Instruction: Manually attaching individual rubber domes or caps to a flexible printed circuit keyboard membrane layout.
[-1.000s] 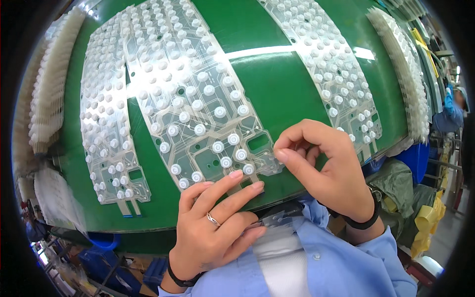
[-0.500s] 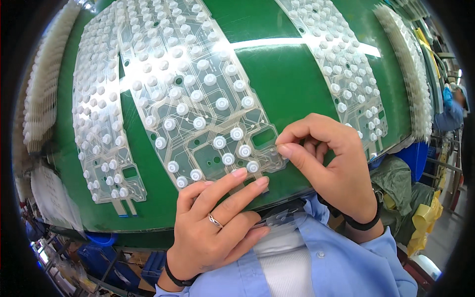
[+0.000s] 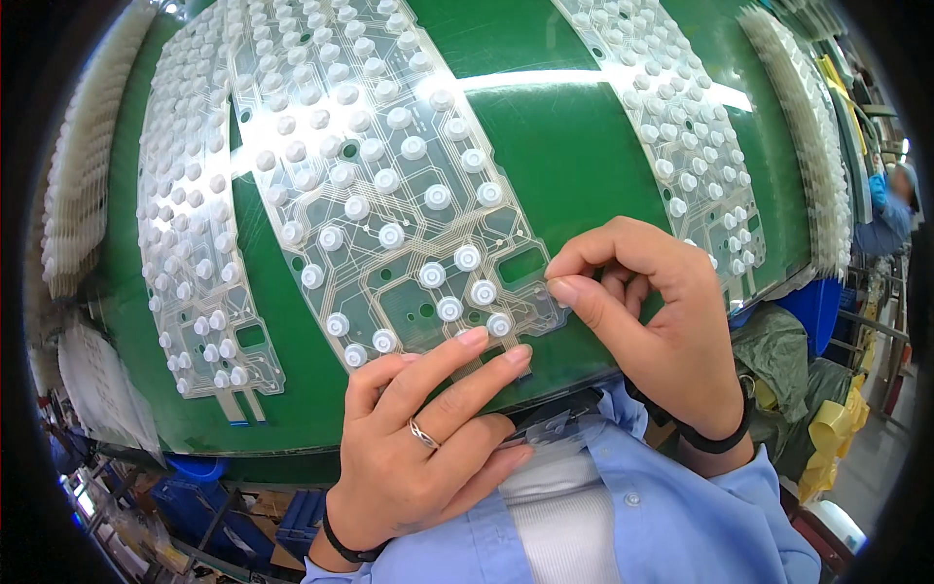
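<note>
A clear keyboard membrane (image 3: 413, 238) with printed traces and rows of white rubber domes lies flat in front of me. My right hand (image 3: 662, 316) has its thumb and index finger pinched together on the right edge of this membrane, close to its near corner. My left hand (image 3: 433, 433), with a ring on one finger, is open. Its outstretched index and middle fingertips rest on the membrane's near edge by the lowest domes, while the other fingers curve loosely. A small part of that edge is hidden under those fingertips.
The membranes lie on a green tabletop (image 3: 545, 165). Another membrane (image 3: 199, 263) is at the left and one more (image 3: 696, 146) at the right. Stacked membranes (image 3: 83, 185) line the left side, with another stack (image 3: 808, 136) at the right. Blue bins (image 3: 195, 521) stand below the table.
Both hands keep nearly the same pose and place. The left membrane appears slightly farther left and the right one slightly farther right; the middle one has barely shifted under my hands.
</note>
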`<state>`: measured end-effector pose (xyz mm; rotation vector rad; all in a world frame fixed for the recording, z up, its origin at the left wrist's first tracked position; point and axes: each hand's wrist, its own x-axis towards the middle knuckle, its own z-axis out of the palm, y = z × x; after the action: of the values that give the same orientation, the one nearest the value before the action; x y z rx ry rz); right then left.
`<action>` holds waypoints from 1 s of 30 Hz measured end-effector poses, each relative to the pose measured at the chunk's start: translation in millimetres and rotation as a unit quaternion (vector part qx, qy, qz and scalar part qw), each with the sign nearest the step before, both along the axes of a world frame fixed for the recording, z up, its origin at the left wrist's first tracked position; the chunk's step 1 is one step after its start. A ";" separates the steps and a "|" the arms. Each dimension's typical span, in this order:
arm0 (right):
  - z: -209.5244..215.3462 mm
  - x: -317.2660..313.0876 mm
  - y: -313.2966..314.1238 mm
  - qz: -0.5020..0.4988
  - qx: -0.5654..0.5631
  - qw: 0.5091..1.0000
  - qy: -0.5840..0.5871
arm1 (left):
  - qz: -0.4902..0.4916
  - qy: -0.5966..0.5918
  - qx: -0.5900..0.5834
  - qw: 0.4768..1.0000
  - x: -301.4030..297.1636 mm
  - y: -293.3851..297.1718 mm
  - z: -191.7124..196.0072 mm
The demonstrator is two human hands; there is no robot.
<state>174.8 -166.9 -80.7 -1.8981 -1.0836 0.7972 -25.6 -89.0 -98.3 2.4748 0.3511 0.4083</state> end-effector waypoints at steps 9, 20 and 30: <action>-0.6 -1.1 -0.3 -0.001 -0.002 1.000 -0.011 | -0.004 0.000 -0.003 1.000 0.2 0.3 -0.2; -2.4 -0.9 -1.7 0.007 0.018 1.000 -0.018 | -0.025 0.051 -0.003 0.998 3.1 2.7 7.8; -1.0 -0.3 -6.4 0.036 0.027 0.998 -0.048 | -0.017 0.059 -0.027 0.998 3.9 3.4 8.8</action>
<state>174.5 -173.3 -81.7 -1.8771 -1.2259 0.7141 -21.7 -85.6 -89.5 2.4549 0.3639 0.2360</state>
